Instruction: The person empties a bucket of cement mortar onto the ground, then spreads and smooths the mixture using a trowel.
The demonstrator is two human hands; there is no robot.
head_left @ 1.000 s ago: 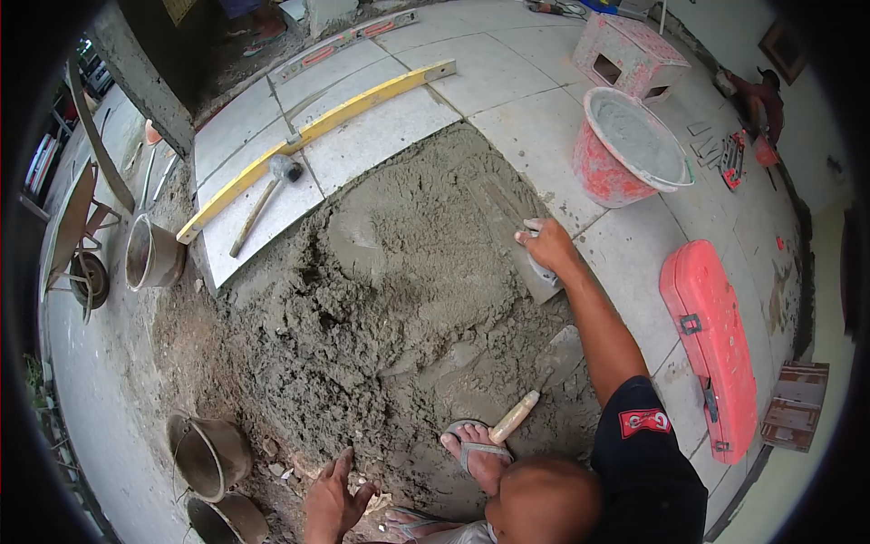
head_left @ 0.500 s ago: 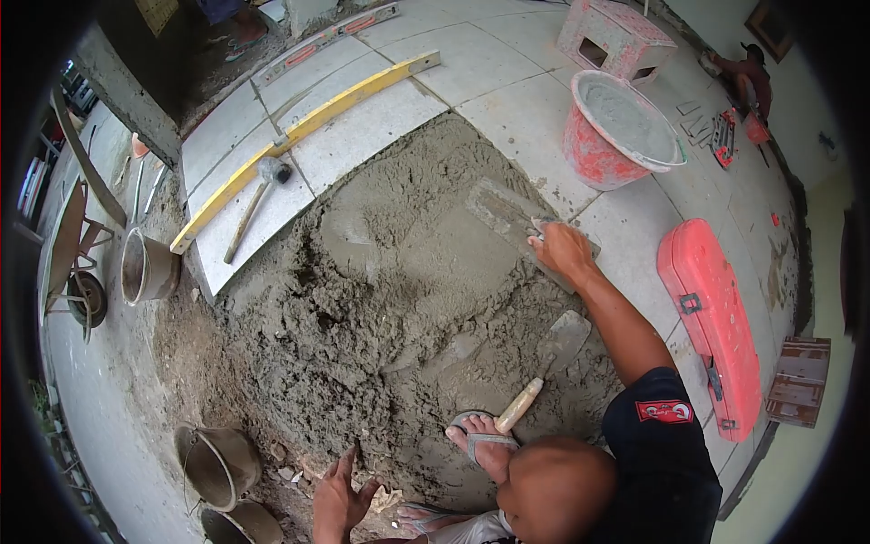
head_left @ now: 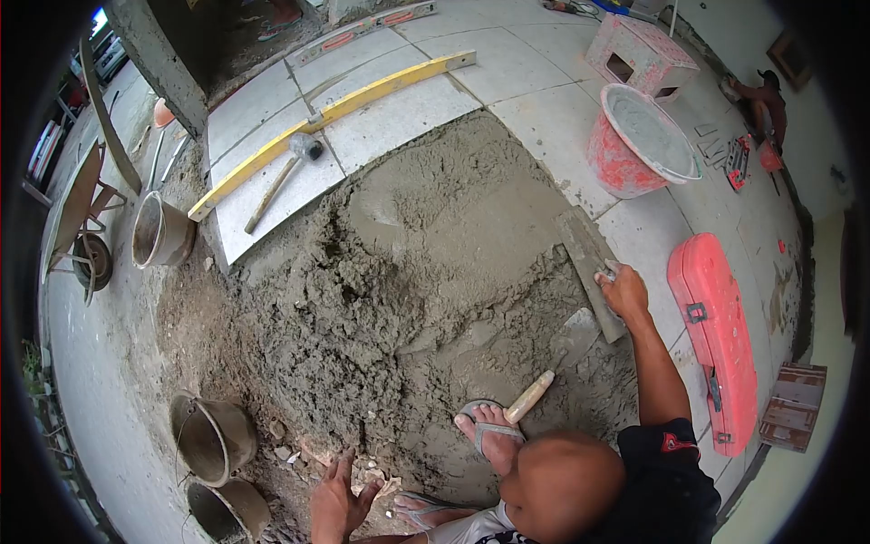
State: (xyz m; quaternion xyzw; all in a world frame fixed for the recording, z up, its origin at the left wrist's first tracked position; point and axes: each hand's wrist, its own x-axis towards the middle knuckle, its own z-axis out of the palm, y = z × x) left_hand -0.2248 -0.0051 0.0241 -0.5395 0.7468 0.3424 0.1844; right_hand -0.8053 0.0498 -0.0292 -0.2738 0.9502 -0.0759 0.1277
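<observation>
My right hand (head_left: pixel 625 292) is closed on the handle of a long, flat plastering trowel (head_left: pixel 582 254). That trowel lies along the right edge of the wet mortar (head_left: pixel 462 236), close to the bordering tiles. Nearer my foot, a second trowel rests in the mortar; its pale wooden handle (head_left: pixel 530 396) points towards my sandal, and its blade (head_left: pixel 577 334) is partly smeared over. My left hand (head_left: pixel 340 503) holds nothing, its fingers apart, low over the rubble at the mortar's near edge.
A yellow straightedge (head_left: pixel 335 111) and a mallet (head_left: pixel 276 186) lie on the far tiles. To the right stand a red bucket of grey slurry (head_left: pixel 625 154) and a red case (head_left: pixel 711 335). Two buckets (head_left: pixel 213 440) sit near left. A person (head_left: pixel 766 104) crouches far right.
My right hand has drawn the plastering trowel right and towards me, turning it more lengthwise along the mortar's edge. The view has shifted slightly; my left hand stays about where it was.
</observation>
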